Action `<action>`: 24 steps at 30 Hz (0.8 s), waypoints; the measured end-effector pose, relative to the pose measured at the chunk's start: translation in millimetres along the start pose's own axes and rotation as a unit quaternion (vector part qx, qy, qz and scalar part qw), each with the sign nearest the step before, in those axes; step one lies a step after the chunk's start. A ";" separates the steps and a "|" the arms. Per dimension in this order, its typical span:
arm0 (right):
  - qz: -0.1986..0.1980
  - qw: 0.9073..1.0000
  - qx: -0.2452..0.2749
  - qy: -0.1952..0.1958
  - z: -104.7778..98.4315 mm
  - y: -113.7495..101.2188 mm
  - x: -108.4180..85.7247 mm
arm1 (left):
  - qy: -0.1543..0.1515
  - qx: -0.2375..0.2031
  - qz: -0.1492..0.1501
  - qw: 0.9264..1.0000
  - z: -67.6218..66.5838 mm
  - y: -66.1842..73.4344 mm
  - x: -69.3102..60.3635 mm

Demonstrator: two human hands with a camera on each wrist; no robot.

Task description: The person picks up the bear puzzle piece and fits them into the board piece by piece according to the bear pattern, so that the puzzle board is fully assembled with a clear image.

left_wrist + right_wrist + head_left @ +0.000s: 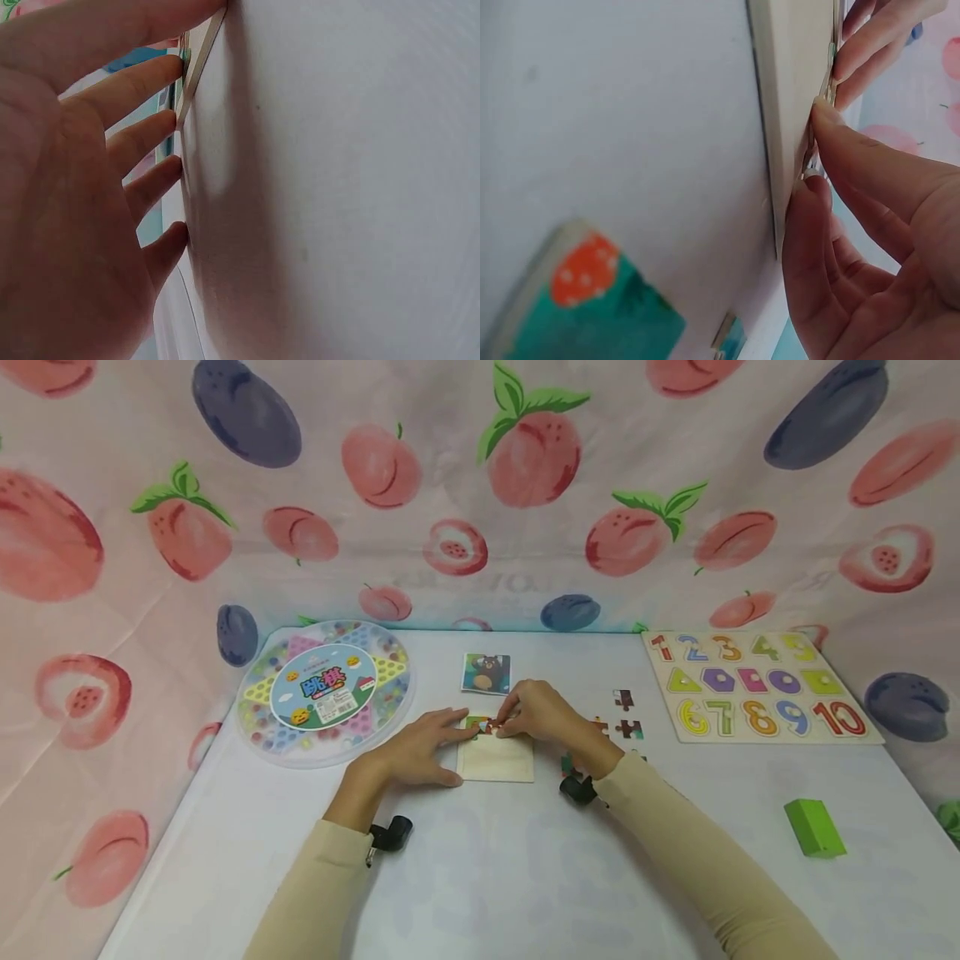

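Observation:
A small wooden puzzle board (495, 765) lies on the table, with coloured pieces along its far edge and bare wood nearer me. My left hand (418, 748) rests at the board's left side with fingers extended; in the left wrist view its fingertips (174, 67) touch the edge. Between thumb and fingers, my right hand (546, 717) pinches a puzzle piece (492, 725) at the board's far part. That piece is mostly covered by the fingers. Loose puzzle pieces (630, 728) lie to the right, some hidden behind the right wrist; one teal piece (592, 307) has an orange, white-dotted patch.
Behind the board lies a square bear picture (487, 673). A round, clear-rimmed game box (324, 685) sits at the left. Far right is a wooden number-and-shape board (765, 689), with a green block (815, 828) nearer me. A fruit-patterned cloth (480, 485) hangs behind the table.

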State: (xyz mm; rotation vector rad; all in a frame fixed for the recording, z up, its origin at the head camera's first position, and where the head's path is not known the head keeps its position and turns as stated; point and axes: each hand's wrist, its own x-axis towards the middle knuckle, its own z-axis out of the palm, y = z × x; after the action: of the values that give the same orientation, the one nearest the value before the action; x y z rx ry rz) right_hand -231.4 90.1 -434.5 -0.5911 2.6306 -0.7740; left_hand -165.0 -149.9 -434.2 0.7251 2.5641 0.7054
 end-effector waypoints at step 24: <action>-0.043 0.998 0.046 -0.028 -3.8 12.2 -5.8 | -0.020 0.030 -0.014 0.999 1.1 -0.9 1.4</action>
State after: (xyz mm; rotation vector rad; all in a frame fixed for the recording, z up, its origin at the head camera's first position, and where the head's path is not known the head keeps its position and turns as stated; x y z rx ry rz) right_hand -231.6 103.9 -437.4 -0.6927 2.5191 -0.8852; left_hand -166.0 -149.3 -435.9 0.7149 2.5637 0.6011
